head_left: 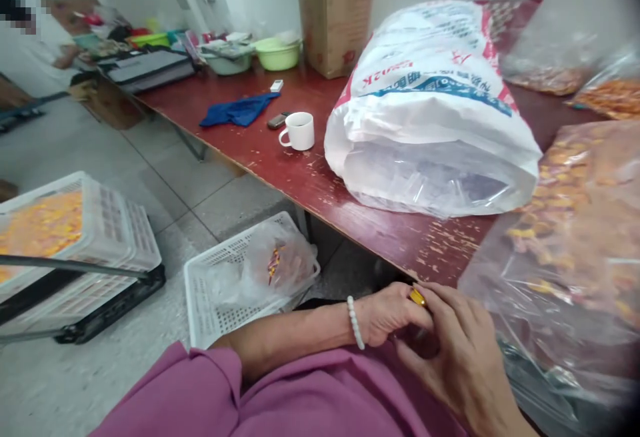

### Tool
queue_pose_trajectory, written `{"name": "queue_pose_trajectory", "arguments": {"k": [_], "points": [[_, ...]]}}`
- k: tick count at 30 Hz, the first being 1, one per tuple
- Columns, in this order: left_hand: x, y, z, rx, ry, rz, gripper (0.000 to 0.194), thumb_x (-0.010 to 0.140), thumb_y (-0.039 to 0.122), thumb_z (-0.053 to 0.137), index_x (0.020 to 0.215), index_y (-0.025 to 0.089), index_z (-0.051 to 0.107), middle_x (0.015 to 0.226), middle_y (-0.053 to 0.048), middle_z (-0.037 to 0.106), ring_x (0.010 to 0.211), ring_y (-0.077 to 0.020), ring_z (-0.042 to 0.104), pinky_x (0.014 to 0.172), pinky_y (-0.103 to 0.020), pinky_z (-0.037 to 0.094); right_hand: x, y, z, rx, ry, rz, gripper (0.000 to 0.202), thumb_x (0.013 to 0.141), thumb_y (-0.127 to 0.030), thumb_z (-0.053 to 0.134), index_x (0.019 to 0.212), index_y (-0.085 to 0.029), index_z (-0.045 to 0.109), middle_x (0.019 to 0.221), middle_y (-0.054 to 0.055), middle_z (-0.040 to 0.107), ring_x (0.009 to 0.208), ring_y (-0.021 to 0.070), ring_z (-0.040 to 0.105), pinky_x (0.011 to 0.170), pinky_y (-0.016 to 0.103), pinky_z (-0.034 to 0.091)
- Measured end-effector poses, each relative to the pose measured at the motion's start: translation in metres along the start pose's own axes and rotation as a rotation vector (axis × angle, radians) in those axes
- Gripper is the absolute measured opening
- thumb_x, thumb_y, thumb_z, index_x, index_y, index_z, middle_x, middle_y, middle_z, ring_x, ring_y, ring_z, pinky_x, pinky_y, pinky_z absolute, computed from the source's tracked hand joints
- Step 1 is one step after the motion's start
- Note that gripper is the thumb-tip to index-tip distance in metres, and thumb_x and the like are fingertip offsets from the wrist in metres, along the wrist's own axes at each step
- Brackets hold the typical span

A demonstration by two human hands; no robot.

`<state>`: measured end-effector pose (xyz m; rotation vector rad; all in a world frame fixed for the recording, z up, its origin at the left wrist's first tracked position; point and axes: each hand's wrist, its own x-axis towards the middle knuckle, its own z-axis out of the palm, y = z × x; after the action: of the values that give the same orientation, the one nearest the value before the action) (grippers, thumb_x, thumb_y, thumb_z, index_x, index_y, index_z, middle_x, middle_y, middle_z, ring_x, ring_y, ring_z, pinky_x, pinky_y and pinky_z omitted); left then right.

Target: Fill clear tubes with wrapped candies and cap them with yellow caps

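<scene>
In front of my pink top, both hands meet at the table's near edge. My left hand point(393, 314), with a white bead bracelet at the wrist, is closed around a small shiny yellow piece point(417, 296). My right hand point(457, 344) is curled against it from the other side, its fingertips at the same piece. Its exact shape is partly hidden by the fingers. Right of my hands lies a large clear plastic bag point(550, 310) of yellow and pinkish small pieces. A big white printed sack point(430, 110) with a clear liner lies open toward me.
On the red table point(345, 207) are a white mug point(301, 132), a dark phone-like object point(277, 121), a blue cloth point(237, 110), basins and a cardboard box point(345, 17). White crates point(205, 317) stand on the floor to the left. A person point(47, 57) is at the far left.
</scene>
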<state>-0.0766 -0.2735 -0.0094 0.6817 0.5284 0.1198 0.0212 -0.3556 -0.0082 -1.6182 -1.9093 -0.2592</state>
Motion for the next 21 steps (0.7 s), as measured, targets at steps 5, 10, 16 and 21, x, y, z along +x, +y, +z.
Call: {"name": "queue_pose_trajectory", "arguments": {"k": [5, 10, 16, 21], "points": [[-0.014, 0.010, -0.012, -0.032, 0.048, 0.107, 0.011, 0.049, 0.011, 0.064, 0.058, 0.011, 0.057, 0.050, 0.004, 0.052, 0.045, -0.0065, 0.048, 0.047, -0.019, 0.036, 0.016, -0.009, 0.013, 0.228, -0.067, 0.070, 0.058, 0.063, -0.021, 0.066, 0.119, -0.017, 0.048, 0.117, 0.013, 0.055, 0.107, 0.0290, 0.052, 0.090, 0.046, 0.045], [-0.027, 0.029, -0.021, -0.068, -0.009, 0.153, 0.020, 0.058, 0.017, 0.071, 0.075, 0.012, 0.062, 0.061, 0.002, 0.057, 0.052, -0.0078, 0.052, 0.056, -0.022, 0.043, 0.025, -0.010, 0.019, 0.380, -0.060, 0.253, 0.094, 0.063, -0.031, 0.077, 0.140, -0.017, 0.025, 0.144, 0.017, 0.027, 0.131, 0.0314, 0.033, 0.104, 0.048, 0.037], [-0.025, 0.022, -0.029, -0.064, 0.024, 0.138, 0.015, 0.055, 0.011, 0.068, 0.068, 0.011, 0.061, 0.058, 0.000, 0.057, 0.050, -0.0097, 0.054, 0.051, -0.022, 0.042, 0.027, -0.006, 0.022, 0.316, -0.140, 0.118, 0.078, 0.064, -0.026, 0.074, 0.132, -0.020, 0.035, 0.129, 0.014, 0.049, 0.118, 0.0298, 0.047, 0.097, 0.047, 0.041], [-0.026, 0.012, -0.045, -0.105, 0.094, 0.131, 0.016, 0.047, 0.005, 0.062, 0.061, 0.011, 0.058, 0.054, 0.001, 0.056, 0.046, -0.0100, 0.053, 0.047, -0.021, 0.041, 0.036, -0.015, 0.037, 0.256, -0.267, 0.034, 0.058, 0.065, -0.028, 0.072, 0.117, -0.021, 0.048, 0.110, 0.010, 0.062, 0.100, 0.0283, 0.058, 0.086, 0.045, 0.047]]}}
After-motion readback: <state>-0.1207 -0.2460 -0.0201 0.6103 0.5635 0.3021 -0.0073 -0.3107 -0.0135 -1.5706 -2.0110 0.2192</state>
